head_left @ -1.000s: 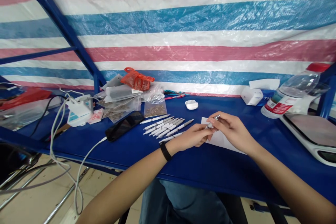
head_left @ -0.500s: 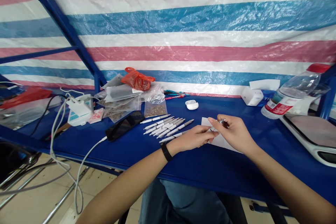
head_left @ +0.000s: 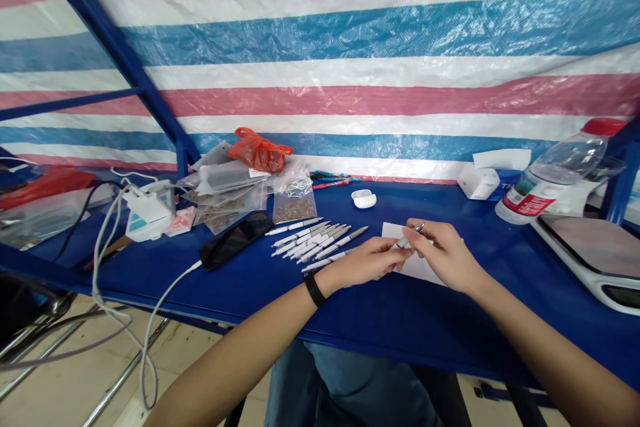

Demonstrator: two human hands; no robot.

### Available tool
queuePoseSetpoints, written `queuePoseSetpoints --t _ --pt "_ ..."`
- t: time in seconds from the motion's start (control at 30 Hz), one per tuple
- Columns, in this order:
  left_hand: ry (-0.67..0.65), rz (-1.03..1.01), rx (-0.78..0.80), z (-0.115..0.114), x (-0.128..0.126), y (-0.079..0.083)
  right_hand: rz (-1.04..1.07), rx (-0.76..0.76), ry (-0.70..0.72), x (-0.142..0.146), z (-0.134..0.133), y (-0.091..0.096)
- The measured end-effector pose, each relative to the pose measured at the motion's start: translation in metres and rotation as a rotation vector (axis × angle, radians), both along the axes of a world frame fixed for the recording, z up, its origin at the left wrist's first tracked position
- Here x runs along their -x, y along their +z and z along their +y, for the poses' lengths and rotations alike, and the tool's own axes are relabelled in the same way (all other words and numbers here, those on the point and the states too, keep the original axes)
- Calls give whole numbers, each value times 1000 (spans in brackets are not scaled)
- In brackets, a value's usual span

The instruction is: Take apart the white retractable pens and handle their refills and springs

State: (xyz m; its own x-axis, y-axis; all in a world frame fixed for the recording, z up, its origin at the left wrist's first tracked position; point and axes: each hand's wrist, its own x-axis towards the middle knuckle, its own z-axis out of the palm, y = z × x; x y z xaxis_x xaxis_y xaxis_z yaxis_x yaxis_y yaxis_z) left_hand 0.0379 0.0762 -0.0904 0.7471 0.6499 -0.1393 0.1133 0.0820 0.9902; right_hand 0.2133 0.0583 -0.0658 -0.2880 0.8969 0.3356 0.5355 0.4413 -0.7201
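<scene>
Silver-tipped pen (head_left: 407,237) sits pinched in the grip of the right hand (head_left: 446,256).

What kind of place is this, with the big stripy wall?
It looks like a simple makeshift workshop. A blue metal bench stands against a striped tarpaulin, with rows of white pens and what seems to be a weighing scale on it.

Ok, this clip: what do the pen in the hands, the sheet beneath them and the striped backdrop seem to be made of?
The pen seems pale plastic with a soft sheen, though the fingers hide most of it; its tip looks like polished metal, going by the glint. The sheet looks like plain matte paper. The backdrop looks like woven plastic tarpaulin, with a glossy sheen, crinkles and fine weave.
</scene>
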Motion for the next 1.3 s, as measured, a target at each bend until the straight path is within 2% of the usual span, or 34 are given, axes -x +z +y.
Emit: queuePoseSetpoints --t 0.6,0.8,1.07,1.3 --pt "7 -51 10 1 0 -4 55 -63 -82 5 -2 1" --pt "9 -56 -4 1 0 -3 -8 -46 -70 2 0 -4" --pt "22 -23 8 2 -1 -5 16 22 -65 2 0 -4" --pt "21 -44 -73 3 -2 -9 69 22 -56 4 -1 1"
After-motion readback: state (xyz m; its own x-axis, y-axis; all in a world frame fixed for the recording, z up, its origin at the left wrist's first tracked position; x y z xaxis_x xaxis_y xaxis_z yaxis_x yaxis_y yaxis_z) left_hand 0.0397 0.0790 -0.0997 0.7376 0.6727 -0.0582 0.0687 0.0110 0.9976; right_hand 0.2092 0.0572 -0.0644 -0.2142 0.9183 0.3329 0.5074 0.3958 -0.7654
